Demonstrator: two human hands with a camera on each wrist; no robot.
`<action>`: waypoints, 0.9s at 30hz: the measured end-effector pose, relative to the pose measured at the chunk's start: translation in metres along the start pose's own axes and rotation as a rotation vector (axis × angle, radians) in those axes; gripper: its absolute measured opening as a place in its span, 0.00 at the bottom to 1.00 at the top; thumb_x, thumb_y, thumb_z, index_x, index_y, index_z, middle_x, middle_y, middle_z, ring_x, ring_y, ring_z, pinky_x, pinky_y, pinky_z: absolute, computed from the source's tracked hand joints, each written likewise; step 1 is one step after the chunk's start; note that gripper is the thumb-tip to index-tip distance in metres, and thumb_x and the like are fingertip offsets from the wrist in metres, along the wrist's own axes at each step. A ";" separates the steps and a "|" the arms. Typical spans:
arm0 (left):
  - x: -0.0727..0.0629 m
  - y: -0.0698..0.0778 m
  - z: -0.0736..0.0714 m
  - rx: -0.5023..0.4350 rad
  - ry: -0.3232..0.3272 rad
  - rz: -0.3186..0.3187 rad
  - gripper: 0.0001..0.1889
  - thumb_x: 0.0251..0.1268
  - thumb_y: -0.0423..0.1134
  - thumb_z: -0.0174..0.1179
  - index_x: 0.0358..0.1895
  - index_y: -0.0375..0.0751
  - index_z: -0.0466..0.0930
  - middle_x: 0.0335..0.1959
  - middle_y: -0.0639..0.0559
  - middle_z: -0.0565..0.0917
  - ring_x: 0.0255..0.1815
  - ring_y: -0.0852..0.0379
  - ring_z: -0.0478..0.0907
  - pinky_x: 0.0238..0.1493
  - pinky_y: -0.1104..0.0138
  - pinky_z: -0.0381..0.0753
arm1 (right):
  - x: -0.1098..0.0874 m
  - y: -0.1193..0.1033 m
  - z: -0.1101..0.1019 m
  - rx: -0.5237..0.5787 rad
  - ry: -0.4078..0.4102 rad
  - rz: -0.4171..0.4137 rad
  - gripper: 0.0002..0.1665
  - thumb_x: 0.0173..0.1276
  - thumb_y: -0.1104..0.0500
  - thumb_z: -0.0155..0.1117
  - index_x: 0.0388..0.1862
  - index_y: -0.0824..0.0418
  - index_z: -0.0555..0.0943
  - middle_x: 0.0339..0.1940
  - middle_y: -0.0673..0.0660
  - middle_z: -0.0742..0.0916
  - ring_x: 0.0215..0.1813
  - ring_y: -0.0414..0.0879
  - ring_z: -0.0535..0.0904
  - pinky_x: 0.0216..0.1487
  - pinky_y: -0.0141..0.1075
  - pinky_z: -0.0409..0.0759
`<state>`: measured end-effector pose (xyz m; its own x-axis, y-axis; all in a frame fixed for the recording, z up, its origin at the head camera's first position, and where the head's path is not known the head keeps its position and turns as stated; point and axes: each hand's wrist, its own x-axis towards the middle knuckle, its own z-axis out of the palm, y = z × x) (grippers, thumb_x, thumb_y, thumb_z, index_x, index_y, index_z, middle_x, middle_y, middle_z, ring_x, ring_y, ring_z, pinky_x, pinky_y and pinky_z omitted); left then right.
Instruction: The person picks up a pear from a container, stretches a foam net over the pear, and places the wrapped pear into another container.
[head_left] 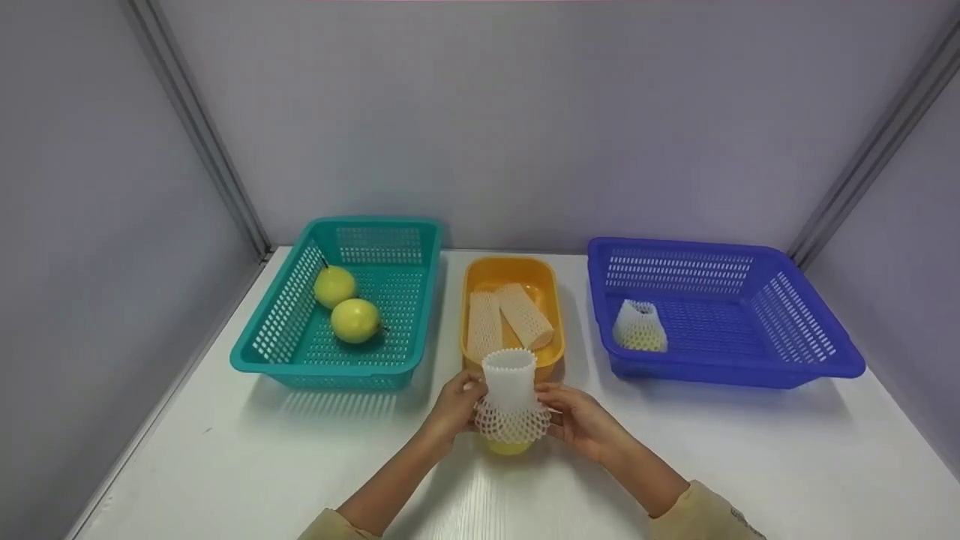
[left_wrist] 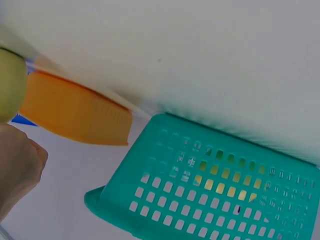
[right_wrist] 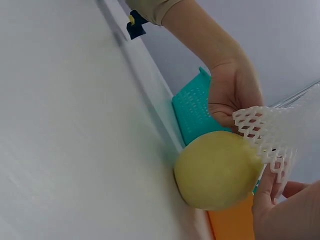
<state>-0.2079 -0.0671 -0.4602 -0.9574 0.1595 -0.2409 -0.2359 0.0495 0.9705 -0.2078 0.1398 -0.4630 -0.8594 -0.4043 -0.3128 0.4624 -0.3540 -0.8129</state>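
A white foam net sleeve (head_left: 511, 390) stands over a yellow pear (head_left: 510, 448) on the table's near middle. Its flared lower end covers the pear's top, and the narrower tube rises above. At the sleeve's left side, my left hand (head_left: 454, 409) pinches the netting between thumb and fingers. My right hand (head_left: 583, 424) pinches the opposite side. In the right wrist view, the pear (right_wrist: 216, 170) shows bare below, with the net's edge (right_wrist: 267, 137) held around its top by both hands. Only part of my left hand (left_wrist: 20, 165) shows in the left wrist view.
A teal basket (head_left: 330, 370) with two yellow pears (head_left: 355, 321) stands at left. Behind my hands, an orange bin (head_left: 512, 264) holds two folded foam sleeves (head_left: 525, 315). The blue basket (head_left: 739, 367) at right contains a sleeved pear (head_left: 640, 327). Walls enclose the table.
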 end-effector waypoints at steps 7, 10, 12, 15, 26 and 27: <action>0.000 -0.011 0.000 0.038 -0.006 -0.013 0.10 0.66 0.38 0.45 0.46 0.38 0.69 0.31 0.49 0.75 0.26 0.56 0.71 0.24 0.66 0.73 | 0.001 0.011 -0.004 -0.034 0.054 0.030 0.09 0.67 0.65 0.52 0.43 0.63 0.76 0.38 0.55 0.81 0.37 0.42 0.78 0.39 0.32 0.77; -0.002 -0.013 -0.001 0.042 -0.013 -0.003 0.10 0.67 0.39 0.46 0.45 0.39 0.69 0.31 0.50 0.78 0.26 0.56 0.73 0.24 0.65 0.76 | 0.001 0.013 -0.005 -0.043 0.083 0.025 0.08 0.67 0.65 0.52 0.42 0.63 0.76 0.37 0.54 0.82 0.36 0.42 0.78 0.38 0.32 0.77; -0.003 -0.014 -0.001 0.040 -0.018 -0.001 0.10 0.68 0.40 0.46 0.45 0.39 0.70 0.31 0.50 0.79 0.27 0.56 0.75 0.25 0.63 0.78 | 0.001 0.014 -0.005 -0.043 0.107 0.022 0.07 0.67 0.65 0.52 0.42 0.63 0.74 0.36 0.54 0.81 0.36 0.42 0.78 0.37 0.32 0.77; -0.003 -0.017 -0.001 0.044 -0.023 0.004 0.09 0.68 0.41 0.46 0.44 0.40 0.70 0.32 0.50 0.80 0.29 0.55 0.76 0.26 0.61 0.79 | 0.001 0.016 -0.006 -0.036 0.126 0.020 0.06 0.67 0.65 0.51 0.43 0.63 0.72 0.35 0.54 0.81 0.35 0.42 0.78 0.37 0.32 0.76; -0.002 -0.021 -0.002 0.067 -0.005 -0.029 0.12 0.69 0.41 0.45 0.46 0.35 0.68 0.34 0.47 0.78 0.30 0.54 0.76 0.30 0.59 0.80 | 0.003 0.021 -0.007 -0.020 0.190 0.037 0.18 0.67 0.65 0.51 0.54 0.70 0.63 0.35 0.56 0.80 0.35 0.42 0.77 0.36 0.32 0.77; -0.001 -0.021 -0.003 0.065 -0.004 -0.034 0.12 0.69 0.40 0.44 0.45 0.35 0.68 0.34 0.47 0.77 0.30 0.54 0.76 0.30 0.59 0.80 | 0.003 0.021 -0.007 -0.011 0.190 0.037 0.20 0.67 0.66 0.50 0.55 0.71 0.61 0.36 0.56 0.80 0.35 0.43 0.77 0.37 0.32 0.77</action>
<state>-0.2020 -0.0712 -0.4807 -0.9482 0.1606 -0.2742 -0.2572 0.1191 0.9590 -0.2020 0.1372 -0.4848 -0.8678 -0.2504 -0.4291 0.4933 -0.3316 -0.8042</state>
